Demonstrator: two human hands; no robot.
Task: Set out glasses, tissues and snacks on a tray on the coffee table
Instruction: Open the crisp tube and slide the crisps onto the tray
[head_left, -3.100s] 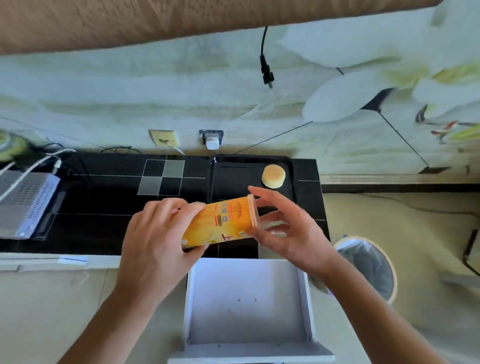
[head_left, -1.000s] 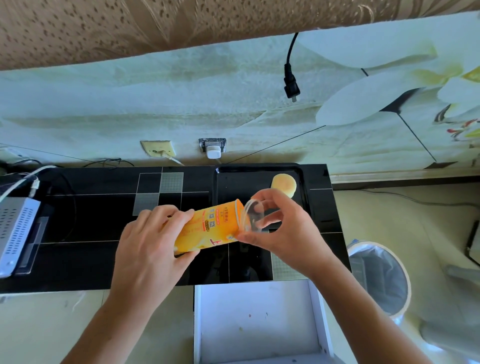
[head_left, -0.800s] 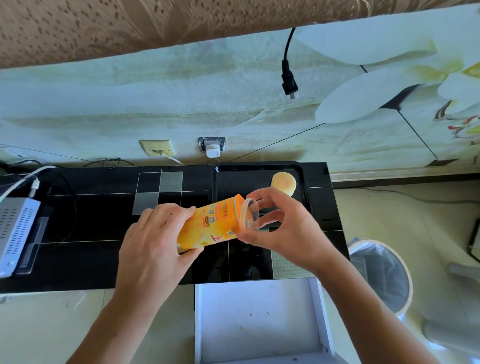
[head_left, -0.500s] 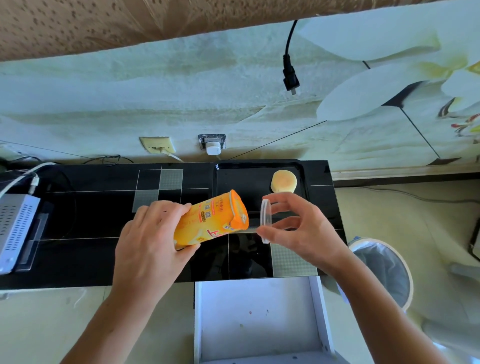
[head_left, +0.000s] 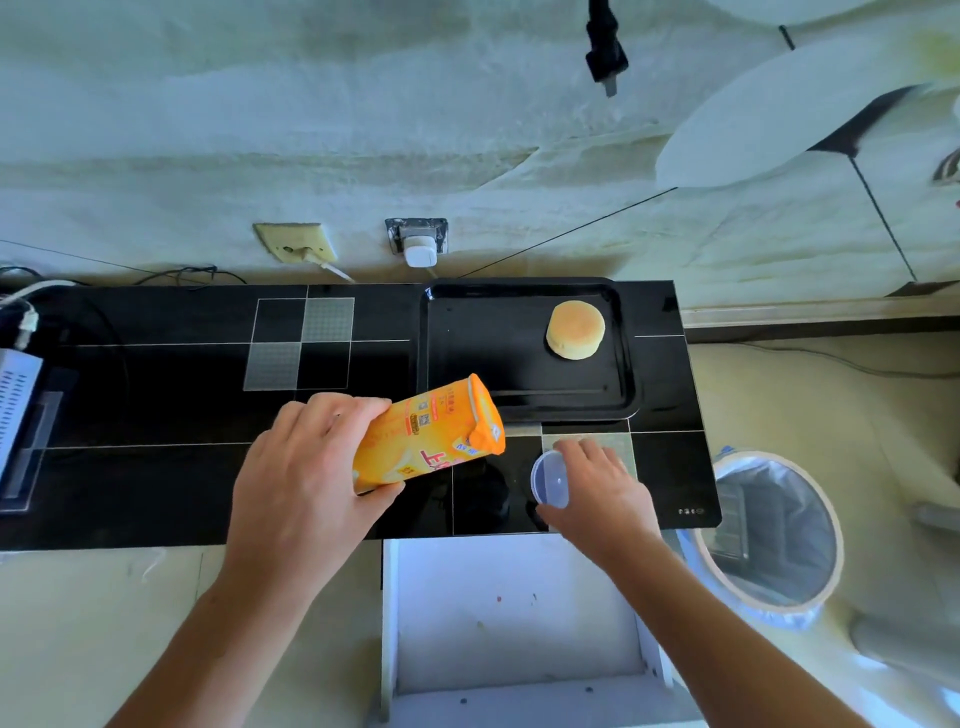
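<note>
Left hand (head_left: 306, 483) grips orange snack canister (head_left: 431, 431), fingers (head_left: 337, 410) curled round its lower half, canister tilted, sealed top aimed at black tray (head_left: 467, 338). Right hand (head_left: 597, 488) low over black tabletop (head_left: 156, 374), fingers pinching clear lid (head_left: 550, 478) at its edge, lid just in front of tray. Round bun (head_left: 575, 330) sits in tray's far right corner. White drawer (head_left: 519, 613) open below; lined bin (head_left: 769, 530) at right.

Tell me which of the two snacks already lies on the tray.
The round cake, alone at the far right of the black tray. The orange snack can is held tilted in the left hand, above the table.
</note>
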